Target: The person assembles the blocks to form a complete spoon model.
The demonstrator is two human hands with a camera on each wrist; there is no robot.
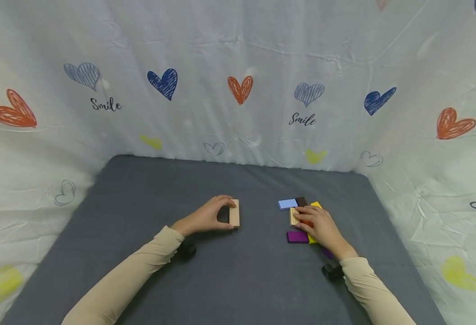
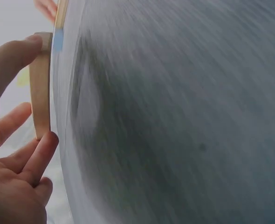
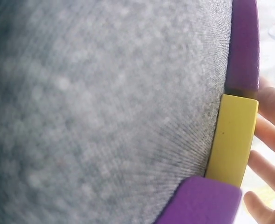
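Observation:
A plain wooden block (image 1: 234,213) stands upright near the middle of the table, and my left hand (image 1: 209,214) grips it by its two ends, thumb at one end and fingers at the other. The left wrist view shows the same wooden block (image 2: 40,88) between thumb and fingertips. To the right, my right hand (image 1: 319,224) holds a second light wooden block (image 1: 293,217), its face marked with lines. Around that hand lie a light blue block (image 1: 287,204), a dark brown block (image 1: 301,201), yellow blocks and a purple block (image 1: 297,237). An orange piece is mostly hidden under the fingers.
In the right wrist view a yellow block (image 3: 232,140) lies between two purple blocks, the nearer one (image 3: 202,203) close to the camera. Grey cloth covers the table (image 1: 254,280). A white curtain (image 1: 238,54) with hearts hangs behind and at both sides.

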